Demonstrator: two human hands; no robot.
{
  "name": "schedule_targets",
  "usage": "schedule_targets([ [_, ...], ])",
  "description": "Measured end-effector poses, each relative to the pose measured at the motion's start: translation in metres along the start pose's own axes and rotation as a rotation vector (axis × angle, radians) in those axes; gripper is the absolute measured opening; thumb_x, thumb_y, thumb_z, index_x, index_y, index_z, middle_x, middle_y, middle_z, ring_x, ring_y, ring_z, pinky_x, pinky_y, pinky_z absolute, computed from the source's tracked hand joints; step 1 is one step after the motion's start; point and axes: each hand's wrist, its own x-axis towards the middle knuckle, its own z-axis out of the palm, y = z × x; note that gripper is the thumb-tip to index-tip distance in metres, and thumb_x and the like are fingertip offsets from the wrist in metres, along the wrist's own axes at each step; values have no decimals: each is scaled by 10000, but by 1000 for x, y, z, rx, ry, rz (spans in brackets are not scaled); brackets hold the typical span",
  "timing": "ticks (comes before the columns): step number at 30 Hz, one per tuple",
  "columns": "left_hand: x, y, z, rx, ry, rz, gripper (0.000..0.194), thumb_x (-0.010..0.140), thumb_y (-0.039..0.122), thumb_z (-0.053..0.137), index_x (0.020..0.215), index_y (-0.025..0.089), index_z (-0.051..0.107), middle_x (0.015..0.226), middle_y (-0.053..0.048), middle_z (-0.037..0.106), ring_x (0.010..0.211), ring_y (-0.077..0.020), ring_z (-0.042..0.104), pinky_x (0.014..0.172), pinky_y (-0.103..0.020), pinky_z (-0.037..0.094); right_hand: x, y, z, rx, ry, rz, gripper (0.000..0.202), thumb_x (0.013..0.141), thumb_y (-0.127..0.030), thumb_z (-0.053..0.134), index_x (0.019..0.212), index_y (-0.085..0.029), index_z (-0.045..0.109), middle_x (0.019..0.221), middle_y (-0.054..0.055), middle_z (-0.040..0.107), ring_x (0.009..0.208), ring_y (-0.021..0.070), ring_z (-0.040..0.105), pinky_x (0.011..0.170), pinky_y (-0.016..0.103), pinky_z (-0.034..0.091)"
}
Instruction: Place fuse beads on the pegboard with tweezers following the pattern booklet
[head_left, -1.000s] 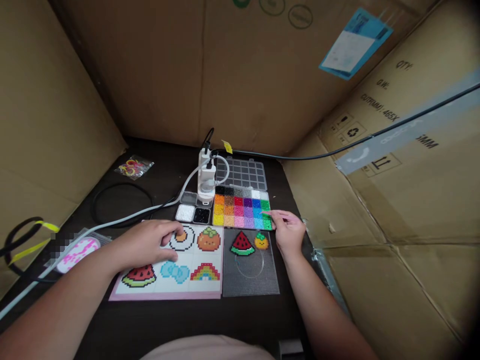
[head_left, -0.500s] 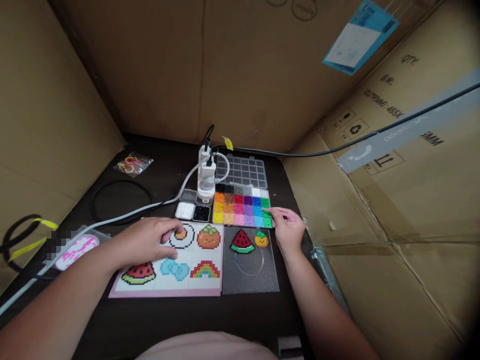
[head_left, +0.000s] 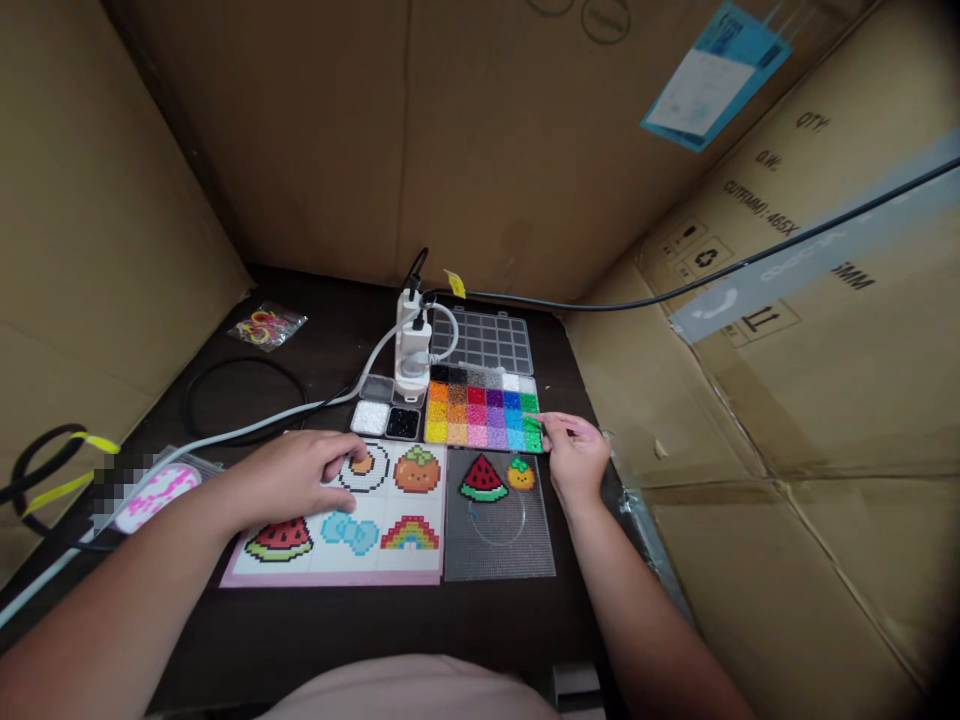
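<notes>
My left hand (head_left: 307,472) rests on a pattern sheet (head_left: 360,568) printed with pixel pictures of an egg, a persimmon, a watermelon slice, a bow and a rainbow. Its thumb and index finger are apart, with nothing between them. In my right hand (head_left: 581,462) are pink tweezers (head_left: 547,417), their tips over the green and blue cells of a bead box (head_left: 496,410). Whether the tips grip a bead is too small to tell. Below lies a clear pegboard (head_left: 499,562) carrying a bead watermelon (head_left: 484,482) and a small yellow-orange bead fruit (head_left: 521,474).
A white power strip (head_left: 412,350) with plugs stands left of the box's lid (head_left: 487,340). Small trays hold white beads (head_left: 370,418) and black beads (head_left: 403,424). A grey cable (head_left: 285,415) crosses the left side. Cardboard walls (head_left: 322,140) surround the table.
The view has shifted very slightly. Both hands stay in nearly the same places, the right still holding the tweezers over the bead box.
</notes>
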Motion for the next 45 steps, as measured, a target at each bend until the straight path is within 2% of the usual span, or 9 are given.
schedule_targets([
  [4, 1, 0, 0, 0, 1, 11, 362, 666, 436, 684, 985, 273, 638, 717, 45, 566, 646, -139, 530, 587, -241, 335, -7, -16, -2, 59, 29, -41, 224, 701, -318, 741, 718, -102, 683, 681, 92, 715, 400, 77, 475, 391, 227, 374],
  [8, 2, 2, -2, -19, -5, 7, 360, 654, 433, 685, 968, 261, 649, 711, 43, 571, 626, -134, 525, 576, -239, 333, -33, -40, -10, 80, 33, -102, 174, 733, -273, 728, 709, -109, 675, 689, 85, 708, 409, 73, 466, 396, 230, 369],
  [11, 2, 3, -3, -21, -24, -16, 365, 652, 426, 681, 978, 267, 644, 709, 46, 572, 614, -129, 523, 557, -236, 322, -62, -50, -19, 77, -63, -96, 129, 764, -245, 706, 713, -130, 678, 734, 78, 711, 410, 65, 463, 402, 234, 373],
  [14, 2, 4, -3, 8, -31, -23, 373, 658, 431, 680, 991, 270, 636, 719, 47, 575, 615, -126, 523, 560, -236, 322, -89, -51, -27, 14, -207, -42, 98, 790, -222, 682, 729, -146, 700, 750, 71, 710, 429, 74, 498, 402, 233, 376],
  [18, 2, 6, -4, 39, -38, 7, 374, 674, 443, 675, 993, 252, 632, 722, 39, 574, 639, -130, 525, 580, -237, 326, -109, -46, -30, -126, -298, -53, 101, 805, -194, 658, 734, -159, 720, 683, 48, 696, 460, 94, 554, 433, 235, 438],
  [25, 2, 7, -6, 52, -44, 20, 392, 682, 473, 673, 999, 246, 630, 730, 35, 574, 653, -135, 529, 591, -244, 320, -115, -39, -24, -240, -298, -178, 89, 779, -170, 671, 703, -172, 718, 708, 63, 722, 642, 169, 680, 555, 274, 554],
  [40, 2, 8, -5, 34, -44, 0, 373, 677, 458, 672, 979, 244, 629, 716, 34, 565, 644, -130, 518, 597, -244, 310, -117, -33, -25, -265, -296, -146, 97, 776, -177, 673, 692, -184, 721, 700, 55, 718, 676, 182, 687, 612, 307, 572],
  [45, 2, 8, -6, 22, -44, -2, 383, 675, 459, 672, 986, 240, 632, 721, 32, 568, 649, -130, 517, 599, -244, 308, -118, -30, -27, -263, -302, -116, 68, 773, -176, 678, 727, -180, 728, 739, 60, 723, 611, 163, 669, 566, 294, 563],
])
